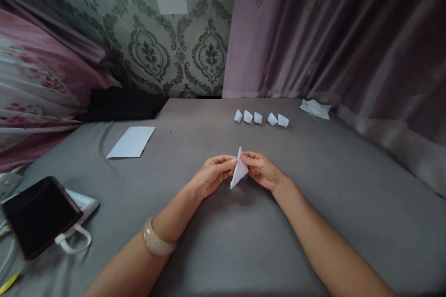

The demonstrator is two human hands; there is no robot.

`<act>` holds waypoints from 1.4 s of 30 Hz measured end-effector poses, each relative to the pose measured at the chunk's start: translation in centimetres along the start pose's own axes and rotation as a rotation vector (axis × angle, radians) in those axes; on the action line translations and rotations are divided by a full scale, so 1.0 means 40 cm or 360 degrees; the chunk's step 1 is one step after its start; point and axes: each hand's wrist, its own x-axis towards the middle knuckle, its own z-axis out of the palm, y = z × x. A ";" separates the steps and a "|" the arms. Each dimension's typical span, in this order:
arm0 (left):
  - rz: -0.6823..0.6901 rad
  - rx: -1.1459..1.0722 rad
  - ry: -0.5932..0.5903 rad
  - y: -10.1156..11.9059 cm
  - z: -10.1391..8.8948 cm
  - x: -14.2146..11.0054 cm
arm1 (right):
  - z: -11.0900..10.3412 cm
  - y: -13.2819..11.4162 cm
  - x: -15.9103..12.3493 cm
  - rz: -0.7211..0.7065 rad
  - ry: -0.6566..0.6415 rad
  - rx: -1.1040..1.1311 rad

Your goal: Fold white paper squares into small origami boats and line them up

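A small folded piece of white paper (239,172) stands tilted between my two hands, its pointed tip upward. My left hand (216,174) pinches its left side with thumb and fingers. On the other side, my right hand (261,168) grips the paper near its upper edge. The fingertips behind the paper are partly hidden. Farther back on the grey cloth sits a row of several small folded white paper shapes (258,118), apart from both hands.
White paper sheets (132,142) lie at the left, before a dark cloth (125,104). A black phone (42,216) with a white cable (75,240) rests at the near left. Paper scraps (315,108) lie at the back right beside the curtain (348,32).
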 end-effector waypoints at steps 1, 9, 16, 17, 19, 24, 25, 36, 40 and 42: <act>-0.0016 0.0001 -0.0003 0.001 0.002 -0.002 | -0.001 -0.001 -0.001 0.0005 -0.0004 0.0016; 0.0128 0.0294 0.0117 0.003 0.012 -0.007 | -0.016 0.000 0.004 -0.0032 -0.0050 0.0096; 0.0341 0.0763 0.0191 0.005 0.004 -0.006 | -0.024 0.010 0.014 -0.0225 0.0103 -0.0335; 0.0352 0.0833 0.0182 0.004 0.000 -0.006 | -0.022 0.010 0.014 -0.0271 0.0122 -0.0398; 0.0389 0.0956 0.0146 0.003 -0.009 -0.005 | -0.016 0.009 0.011 -0.0340 0.0138 -0.0503; 0.0451 0.1146 0.0015 -0.007 -0.021 0.004 | 0.007 -0.002 -0.003 -0.0492 0.0090 -0.0707; 0.0467 0.1155 -0.0008 -0.009 -0.021 0.006 | 0.012 -0.004 -0.006 -0.0546 0.0062 -0.0777; 0.0995 0.1375 0.0411 -0.013 -0.005 -0.004 | 0.058 0.003 -0.027 -0.1143 0.0211 -0.1291; 0.1157 0.1465 0.0649 -0.011 -0.009 -0.003 | 0.075 0.024 -0.036 -0.1242 0.0370 -0.1501; 0.1266 0.1575 0.0701 -0.014 -0.012 -0.001 | 0.083 0.037 -0.038 -0.1251 0.0452 -0.1621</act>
